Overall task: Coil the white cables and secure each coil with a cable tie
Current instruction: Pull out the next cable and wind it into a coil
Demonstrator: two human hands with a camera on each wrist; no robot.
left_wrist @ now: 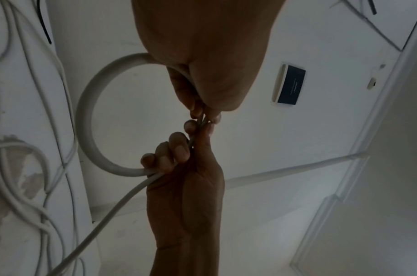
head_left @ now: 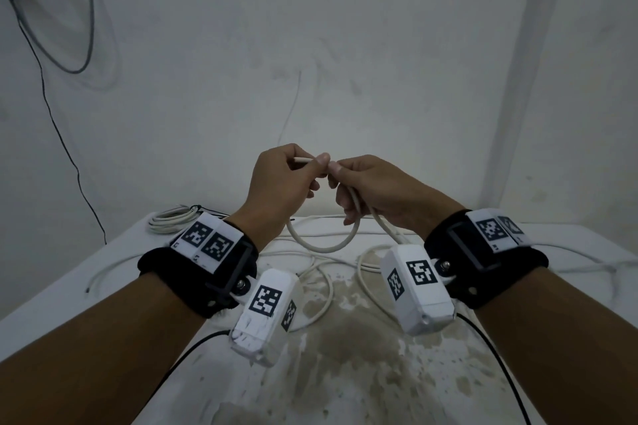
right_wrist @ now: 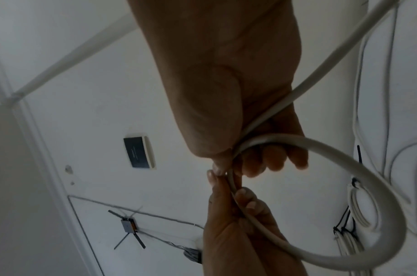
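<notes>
- Left hand (head_left: 281,179) and right hand (head_left: 371,188) are meeting at frame centre, fingers pinching the cable (head_left: 322,247); first loop is hanging below, above the surface (head_left: 345,373).
- Tied coil (head_left: 171,217) is lying far left.
- Advice: keep loops equal, feed slack without twisting.

Not much room low down: loose white cables (head_left: 321,290) sprawl across the middle of the table (head_left: 114,262), and a tied coil (head_left: 172,217) sits at the far left corner. Both hands meet up in the air above that mess, with open space toward the wall (head_left: 345,45) behind them
</notes>
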